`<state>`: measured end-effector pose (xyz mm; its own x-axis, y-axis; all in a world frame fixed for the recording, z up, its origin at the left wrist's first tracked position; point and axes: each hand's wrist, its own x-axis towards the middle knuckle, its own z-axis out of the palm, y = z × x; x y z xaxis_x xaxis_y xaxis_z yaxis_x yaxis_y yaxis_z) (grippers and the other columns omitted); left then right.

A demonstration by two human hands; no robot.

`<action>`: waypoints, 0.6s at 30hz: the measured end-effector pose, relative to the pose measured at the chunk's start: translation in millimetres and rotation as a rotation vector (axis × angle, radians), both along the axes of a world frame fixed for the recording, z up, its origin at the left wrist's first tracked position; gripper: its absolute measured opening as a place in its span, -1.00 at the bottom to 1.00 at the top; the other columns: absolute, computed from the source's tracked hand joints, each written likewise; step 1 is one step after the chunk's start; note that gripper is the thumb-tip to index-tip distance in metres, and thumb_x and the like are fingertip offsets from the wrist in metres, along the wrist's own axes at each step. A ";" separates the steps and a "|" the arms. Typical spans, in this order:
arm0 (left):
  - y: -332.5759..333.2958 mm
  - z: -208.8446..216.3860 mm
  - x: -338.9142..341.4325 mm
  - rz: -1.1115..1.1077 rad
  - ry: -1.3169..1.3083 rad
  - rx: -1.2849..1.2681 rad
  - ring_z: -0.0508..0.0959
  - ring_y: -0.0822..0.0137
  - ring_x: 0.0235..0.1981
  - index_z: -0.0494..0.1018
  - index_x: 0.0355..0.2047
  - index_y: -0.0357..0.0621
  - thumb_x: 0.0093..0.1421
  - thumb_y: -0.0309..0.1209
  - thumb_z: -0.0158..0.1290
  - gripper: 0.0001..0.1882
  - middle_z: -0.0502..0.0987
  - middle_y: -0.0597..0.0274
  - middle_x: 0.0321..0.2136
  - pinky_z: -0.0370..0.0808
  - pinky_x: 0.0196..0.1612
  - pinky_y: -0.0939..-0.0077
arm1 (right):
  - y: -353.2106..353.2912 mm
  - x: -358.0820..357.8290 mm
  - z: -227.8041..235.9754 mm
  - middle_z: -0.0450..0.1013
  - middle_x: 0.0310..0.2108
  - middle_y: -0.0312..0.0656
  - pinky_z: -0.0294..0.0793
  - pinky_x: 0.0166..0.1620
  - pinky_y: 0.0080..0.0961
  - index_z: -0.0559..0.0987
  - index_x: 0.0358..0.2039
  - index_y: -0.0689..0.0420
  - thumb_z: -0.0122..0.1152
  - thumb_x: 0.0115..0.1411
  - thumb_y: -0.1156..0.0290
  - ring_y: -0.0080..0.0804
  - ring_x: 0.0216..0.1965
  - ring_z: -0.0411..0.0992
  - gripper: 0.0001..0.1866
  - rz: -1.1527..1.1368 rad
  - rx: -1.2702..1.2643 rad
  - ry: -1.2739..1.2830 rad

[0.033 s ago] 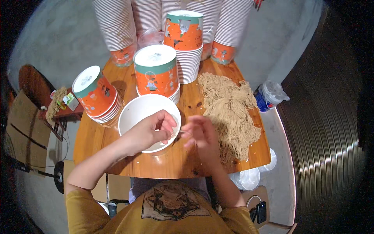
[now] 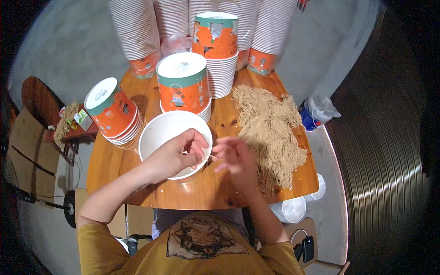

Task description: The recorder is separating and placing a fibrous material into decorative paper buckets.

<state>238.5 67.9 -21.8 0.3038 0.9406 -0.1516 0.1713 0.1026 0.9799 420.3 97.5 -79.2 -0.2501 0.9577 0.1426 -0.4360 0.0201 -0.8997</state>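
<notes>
Over the right rim of an open white paper tub [image 2: 153,133], my left hand [image 2: 176,153] is closed in a pinch. A short pale strand [image 2: 210,157] sticks out of its fingertips toward my right hand [image 2: 236,158]. My right hand is just beside it, its fingers half curled and smeared by motion; whether they grip the strand's end cannot be made out. Right of that hand lies a large heap of tan yarn strands [image 2: 272,133] on the wooden table [image 2: 151,195]. The tub's inside is white, partly covered by my left hand.
Upside-down stacks of orange-and-green paper tubs stand at the left [image 2: 112,110], the middle [image 2: 183,87] and behind it [image 2: 215,41]. Tall wrapped tub stacks [image 2: 135,32] line the back. A blue-and-white bucket [image 2: 316,112] stands beyond the table's right edge.
My right hand's fingers have shifted slightly at the strand. My left hand and the tubs hold their places.
</notes>
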 end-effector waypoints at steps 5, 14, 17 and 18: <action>-1.1 2.3 5.6 -0.002 0.099 0.139 0.42 0.51 -0.35 0.27 -0.08 -0.14 0.20 -0.57 0.00 -0.72 0.38 0.33 -0.37 0.42 -0.18 0.61 | -0.8 8.4 11.3 0.35 -0.62 -0.38 0.26 -0.57 -0.60 0.51 -0.29 0.11 0.29 0.07 0.45 -0.58 -0.62 0.30 -0.82 -0.045 0.501 -0.637; -0.5 -1.1 -0.2 -0.032 0.230 0.237 0.35 0.48 -0.23 0.35 -0.02 -0.17 0.18 -0.53 0.03 -0.67 0.30 0.26 -0.23 0.37 -0.11 0.54 | -0.3 5.2 5.2 0.21 -0.72 -0.37 0.19 -0.60 -0.55 0.42 -0.49 0.07 0.30 0.07 0.46 -0.60 -0.69 0.18 -0.82 -0.163 0.665 -0.648; -1.6 2.2 0.5 -0.030 0.276 0.209 0.34 0.46 -0.25 0.39 -0.03 -0.18 0.18 -0.48 0.07 -0.67 0.28 0.27 -0.26 0.35 -0.10 0.54 | 0.8 3.4 1.2 0.19 -0.74 -0.40 0.17 -0.60 -0.58 0.42 -0.50 0.06 0.29 0.06 0.51 -0.64 -0.69 0.16 -0.82 -0.123 0.543 -0.608; -0.7 1.9 2.0 -0.037 0.287 0.218 0.35 0.43 -0.26 0.40 -0.07 -0.20 0.17 -0.48 0.07 -0.70 0.28 0.26 -0.27 0.35 -0.11 0.54 | 1.3 2.8 0.5 0.18 -0.74 -0.40 0.15 -0.61 -0.59 0.43 -0.50 0.06 0.28 0.06 0.53 -0.66 -0.69 0.15 -0.83 -0.133 0.539 -0.585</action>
